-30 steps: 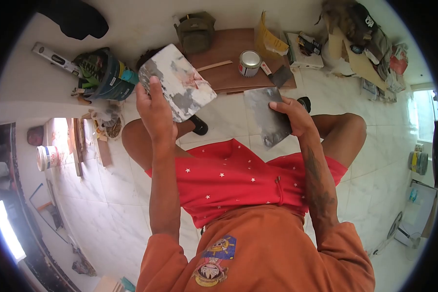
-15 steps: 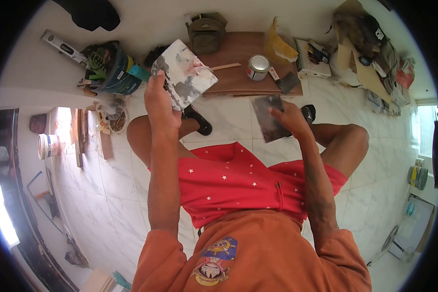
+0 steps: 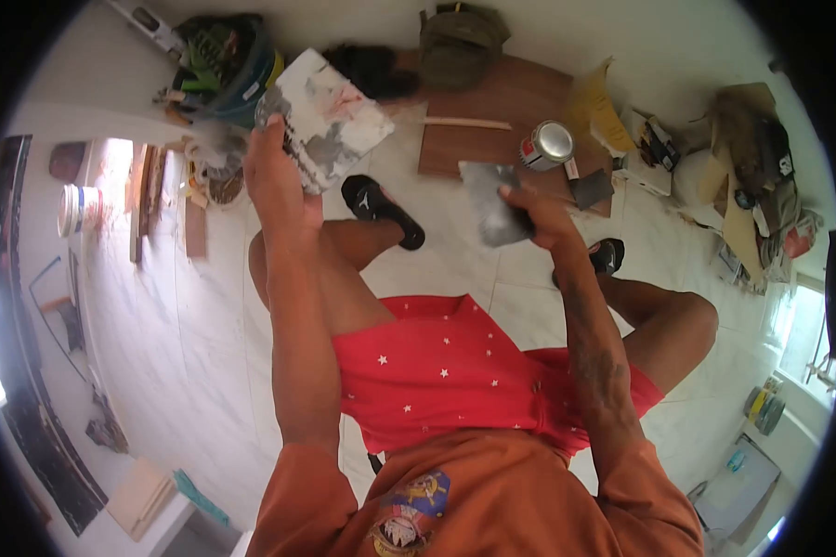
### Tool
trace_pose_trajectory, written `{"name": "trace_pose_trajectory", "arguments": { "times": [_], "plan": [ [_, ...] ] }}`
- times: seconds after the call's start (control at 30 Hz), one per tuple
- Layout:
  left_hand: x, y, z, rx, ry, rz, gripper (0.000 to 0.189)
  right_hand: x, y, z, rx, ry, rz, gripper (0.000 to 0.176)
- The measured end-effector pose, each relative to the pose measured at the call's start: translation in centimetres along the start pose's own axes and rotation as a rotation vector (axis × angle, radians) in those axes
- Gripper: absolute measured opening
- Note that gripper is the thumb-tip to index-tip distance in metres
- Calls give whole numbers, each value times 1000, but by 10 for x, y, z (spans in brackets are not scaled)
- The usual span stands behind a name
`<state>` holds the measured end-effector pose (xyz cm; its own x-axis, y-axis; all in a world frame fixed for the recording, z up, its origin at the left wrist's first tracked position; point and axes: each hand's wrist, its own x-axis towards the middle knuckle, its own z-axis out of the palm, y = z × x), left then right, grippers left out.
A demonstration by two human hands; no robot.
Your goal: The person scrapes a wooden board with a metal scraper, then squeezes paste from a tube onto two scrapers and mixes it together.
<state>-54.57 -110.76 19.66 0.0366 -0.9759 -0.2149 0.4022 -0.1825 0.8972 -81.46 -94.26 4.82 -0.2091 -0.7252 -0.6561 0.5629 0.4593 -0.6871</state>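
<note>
My left hand (image 3: 279, 181) is wrapped round the lower left side of a white board (image 3: 330, 116), which is smeared with grey and pinkish paste and held up tilted. In my right hand (image 3: 543, 218) is a flat grey metal scraper blade (image 3: 494, 204), its broad face showing and its edge pointing up and left. The board and the blade are apart. Beyond the blade, a closed tin (image 3: 554, 142) rests on a brown panel (image 3: 464, 97), with a dark-bladed putty knife (image 3: 589, 188) beside it.
A tool bucket (image 3: 237, 79) is behind the board, and an olive backpack (image 3: 460, 46) leans at the wall. Boxes and bags (image 3: 757, 167) pile up at the right. A paint bucket (image 3: 79, 210) lies at the left. My feet (image 3: 381, 209) are on the tiled floor.
The view has turned, so the panel, tin and backpack appear farther right. The board and my left hand appear farther up and left. The scraper has tilted and appears a little higher. Both hands keep their holds.
</note>
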Motion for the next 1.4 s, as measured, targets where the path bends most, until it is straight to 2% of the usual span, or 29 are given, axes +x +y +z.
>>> {"name": "trace_pose_trajectory", "arguments": {
  "times": [0.03,0.13,0.23,0.33,0.37,0.47,0.57,0.67,0.73,0.83,1.0,1.13,1.2,1.33,1.4],
  "plan": [
    [-3,0,-2,13,-11,-17,23,-2,-7,-5,70,-159,72,39],
    [1,-4,-5,-35,-45,-10,22,8,-6,-10,112,-160,92,35],
    [-5,-4,-3,-35,-16,-72,26,22,1,-16,273,-432,158,32],
    [-10,-3,-6,-5,-97,-159,32,-14,-21,19,5,-166,-58,36],
    [-9,-6,-7,-29,-133,-177,31,-28,-32,33,-83,-101,-226,42],
    [-22,0,5,65,-166,-140,32,-66,-70,39,-380,-91,-485,42],
    [-36,-7,19,222,-130,185,32,-124,-98,49,-574,122,-476,40],
    [-61,-4,34,276,-127,460,37,-165,-72,60,-372,156,-639,31],
    [-78,-2,43,294,-125,605,38,-185,-46,72,-500,213,-733,28],
    [-105,-2,51,405,-113,787,38,-198,-26,93,-328,256,-779,23],
    [-130,-4,65,402,-270,1228,31,-215,-26,111,-25,215,-877,24],
    [-158,9,88,332,-360,1313,25,-223,-35,114,35,252,-960,25],
    [-155,11,80,425,-436,1373,22,-225,-41,113,56,244,-990,24],
    [-149,9,60,619,-544,1458,34,-234,-42,107,52,207,-950,26],
    [-153,10,63,626,-571,1436,33,-234,-43,105,53,195,-930,25]
  ]
}}
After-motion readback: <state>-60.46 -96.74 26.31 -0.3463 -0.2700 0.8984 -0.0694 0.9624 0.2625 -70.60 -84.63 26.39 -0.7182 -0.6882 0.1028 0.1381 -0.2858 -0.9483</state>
